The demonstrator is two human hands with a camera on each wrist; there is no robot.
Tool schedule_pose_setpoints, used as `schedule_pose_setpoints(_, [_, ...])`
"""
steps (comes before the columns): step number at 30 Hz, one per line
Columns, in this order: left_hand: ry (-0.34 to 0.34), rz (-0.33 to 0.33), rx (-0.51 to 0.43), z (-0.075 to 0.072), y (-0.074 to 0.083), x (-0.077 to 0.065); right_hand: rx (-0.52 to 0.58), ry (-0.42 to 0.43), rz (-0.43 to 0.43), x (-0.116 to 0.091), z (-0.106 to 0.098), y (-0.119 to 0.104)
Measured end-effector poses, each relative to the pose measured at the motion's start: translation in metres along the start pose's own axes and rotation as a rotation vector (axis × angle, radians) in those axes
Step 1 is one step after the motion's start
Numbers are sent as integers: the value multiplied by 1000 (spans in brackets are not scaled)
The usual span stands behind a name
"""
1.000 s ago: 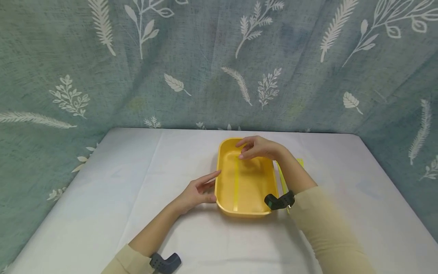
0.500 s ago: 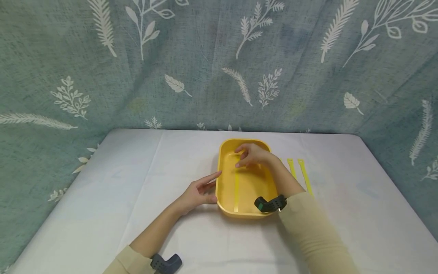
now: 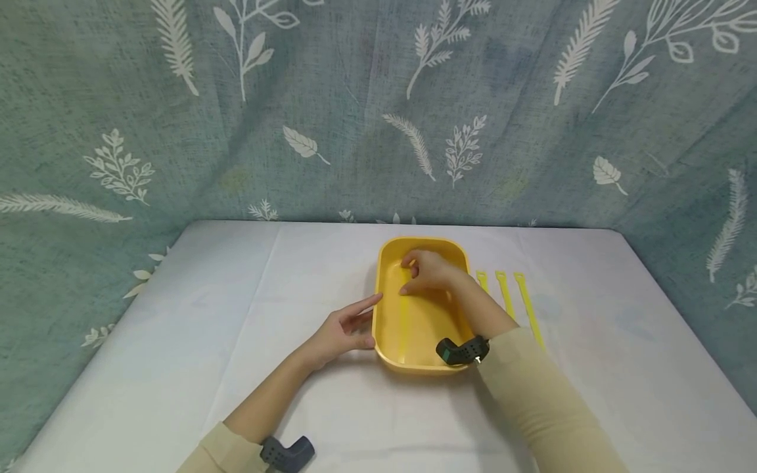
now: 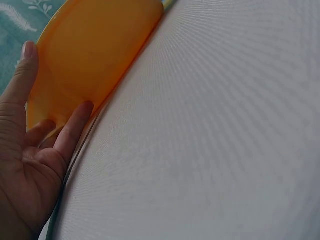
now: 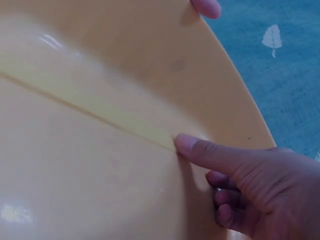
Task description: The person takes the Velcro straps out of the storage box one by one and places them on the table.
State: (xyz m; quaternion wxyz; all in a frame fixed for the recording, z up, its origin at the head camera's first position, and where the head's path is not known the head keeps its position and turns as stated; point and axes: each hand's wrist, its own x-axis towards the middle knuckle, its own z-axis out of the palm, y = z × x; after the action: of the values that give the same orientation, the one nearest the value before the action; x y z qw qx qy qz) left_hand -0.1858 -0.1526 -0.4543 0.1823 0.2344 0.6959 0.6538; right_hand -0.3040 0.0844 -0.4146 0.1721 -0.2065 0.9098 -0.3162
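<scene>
A yellow rectangular tub point(image 3: 426, 322) with rounded corners stands near the middle of the table. Inside it, a thin lighter-yellow strip point(image 3: 404, 328) runs lengthwise. My right hand point(image 3: 434, 270) reaches into the tub and pinches the strip's far end; in the right wrist view the thumb point(image 5: 187, 145) presses on that end, hiding the finger behind it. At the tub's left side, my left hand point(image 3: 340, 332) touches the outer wall with spread, fairly straight fingers. The left wrist view shows those fingers point(image 4: 75, 130) against the orange-looking wall point(image 4: 95, 55).
Three yellow strips with wider, slotted-looking ends, including the rightmost strip point(image 3: 527, 303), lie right of the tub, partly behind the right forearm. White cloth point(image 3: 177, 341) covers the table. A leaf-patterned green curtain point(image 3: 355, 98) hangs behind it.
My right hand has moved left and slightly nearer inside the tub. The strip's line has shifted slightly left. More of the strips on the right shows. My left hand has kept its place.
</scene>
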Motion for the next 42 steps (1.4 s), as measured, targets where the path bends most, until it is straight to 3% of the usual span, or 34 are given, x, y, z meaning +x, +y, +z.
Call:
schedule_pose_setpoints(16, [4, 10, -9, 3, -1, 0, -89, -34, -77, 6, 4, -2])
schedule_pose_setpoints(24, [-4, 15, -8, 3, -1, -1, -17, -35, -121, 7, 4, -2])
schedule_pose_setpoints(29, [-11, 17, -3, 1, -1, -2, 78, -46, -143, 9, 5, -5])
schedule_pose_setpoints(42, [-7, 31, 49, 1, -2, -2, 549, -88, -33, 10, 5, -8])
